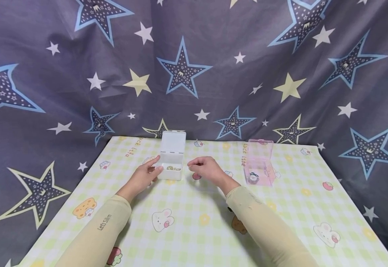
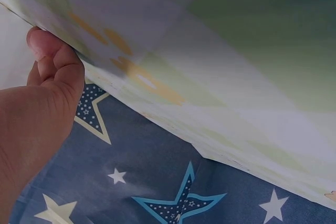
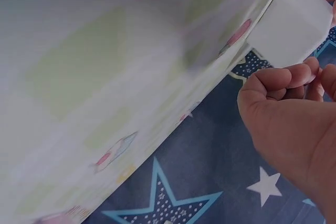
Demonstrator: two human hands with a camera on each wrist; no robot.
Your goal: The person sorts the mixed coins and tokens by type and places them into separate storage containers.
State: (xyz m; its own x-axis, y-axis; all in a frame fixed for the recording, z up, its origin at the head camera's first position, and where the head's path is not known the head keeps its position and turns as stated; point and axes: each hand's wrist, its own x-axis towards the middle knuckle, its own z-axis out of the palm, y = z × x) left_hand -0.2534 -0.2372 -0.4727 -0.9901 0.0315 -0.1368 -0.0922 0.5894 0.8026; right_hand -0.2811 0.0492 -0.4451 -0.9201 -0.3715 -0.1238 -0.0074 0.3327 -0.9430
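Note:
A small white box stands on the table with its hinged lid raised. Gold-coloured small items lie inside it, their kind too small to make out. My left hand grips the box at its left side, thumb at the front. In the left wrist view the left hand shows at the edge, its hold mostly hidden. Just right of the box is my right hand, apart from it with fingers curled. In the right wrist view, I see nothing between the right hand's fingers.
A clear pink box with its lid up stands at the right, holding a dark and white small item. A checked cloth covers the table. Behind it hangs a dark star-patterned curtain.

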